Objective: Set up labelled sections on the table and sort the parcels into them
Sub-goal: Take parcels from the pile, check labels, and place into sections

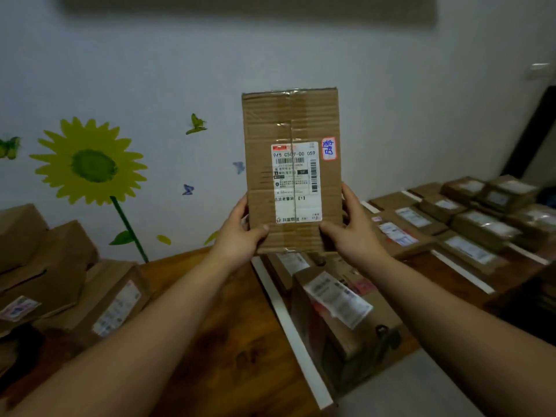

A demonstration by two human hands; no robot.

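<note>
I hold a tall brown cardboard parcel upright in front of me, above the table. It carries a white shipping label and a small red-edged sticker with blue handwriting. My left hand grips its lower left edge, thumb on the front. At the lower right edge my right hand grips it the same way. A white strip runs across the wooden table as a divider. Right of the strip lie several labelled parcels. Unsorted parcels are heaped at the left.
More white strips separate rows of parcels at the far right. The wall behind has a sunflower decal and butterfly stickers. A dark object leans at the right edge.
</note>
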